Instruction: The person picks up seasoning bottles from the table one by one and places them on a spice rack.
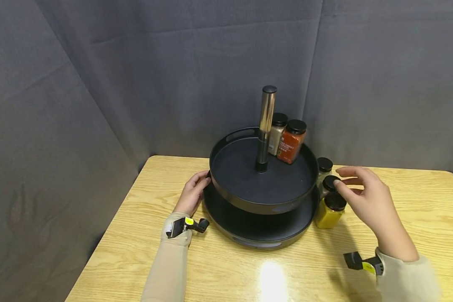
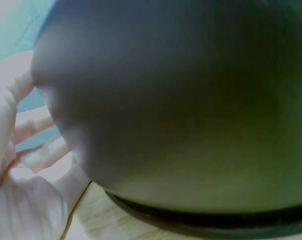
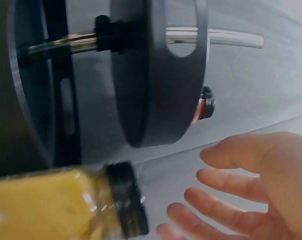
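Note:
A black two-tier turntable tray (image 1: 234,176) with a shiny central post (image 1: 266,113) stands on the table. My left hand (image 1: 192,193) holds the tray's left side, fingers at the rim of the upper tier; in the left wrist view the tray wall (image 2: 180,115) hides the fingertips. Over the jars at the tray's right, my right hand (image 1: 370,201) hovers with fingers apart and nothing between them. Nearest it is a black-lidded spice jar (image 1: 330,183), between a yellow spice jar (image 1: 329,216) in front and another jar (image 1: 324,165) behind. The right wrist view shows bent, spread fingers (image 3: 225,185).
On the upper tier, a red spice jar (image 1: 290,142) and a pale spice jar (image 1: 277,134) stand near the back right, beside the post. The wooden table (image 1: 219,268) ends at a grey curtain (image 1: 211,75) behind. The lower tier (image 1: 226,218) juts out toward the front.

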`<state>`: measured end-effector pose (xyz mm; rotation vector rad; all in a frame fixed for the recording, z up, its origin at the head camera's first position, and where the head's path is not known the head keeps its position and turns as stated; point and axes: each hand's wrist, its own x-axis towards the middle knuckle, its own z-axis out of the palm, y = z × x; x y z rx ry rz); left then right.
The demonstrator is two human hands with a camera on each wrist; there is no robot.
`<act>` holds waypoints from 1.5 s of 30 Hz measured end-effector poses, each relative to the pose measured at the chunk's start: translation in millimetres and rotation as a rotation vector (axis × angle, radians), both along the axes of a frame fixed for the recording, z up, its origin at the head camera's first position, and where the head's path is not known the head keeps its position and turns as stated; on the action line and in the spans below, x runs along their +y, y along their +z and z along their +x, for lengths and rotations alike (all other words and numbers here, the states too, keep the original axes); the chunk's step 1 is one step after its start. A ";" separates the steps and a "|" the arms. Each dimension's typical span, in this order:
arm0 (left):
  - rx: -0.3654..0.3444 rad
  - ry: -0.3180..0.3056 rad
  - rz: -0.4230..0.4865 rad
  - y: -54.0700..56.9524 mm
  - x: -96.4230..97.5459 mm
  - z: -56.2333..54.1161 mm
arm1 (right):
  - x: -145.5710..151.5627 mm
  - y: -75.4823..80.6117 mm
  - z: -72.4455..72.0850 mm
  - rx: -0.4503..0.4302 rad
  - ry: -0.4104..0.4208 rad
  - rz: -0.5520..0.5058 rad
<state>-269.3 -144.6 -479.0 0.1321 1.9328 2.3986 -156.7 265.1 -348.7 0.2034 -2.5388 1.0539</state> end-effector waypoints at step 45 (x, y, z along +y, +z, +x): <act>-0.022 0.022 -0.021 1.6 1.0 1.8 | 11.9 -44.2 3.4 -0.119 -0.023 0.171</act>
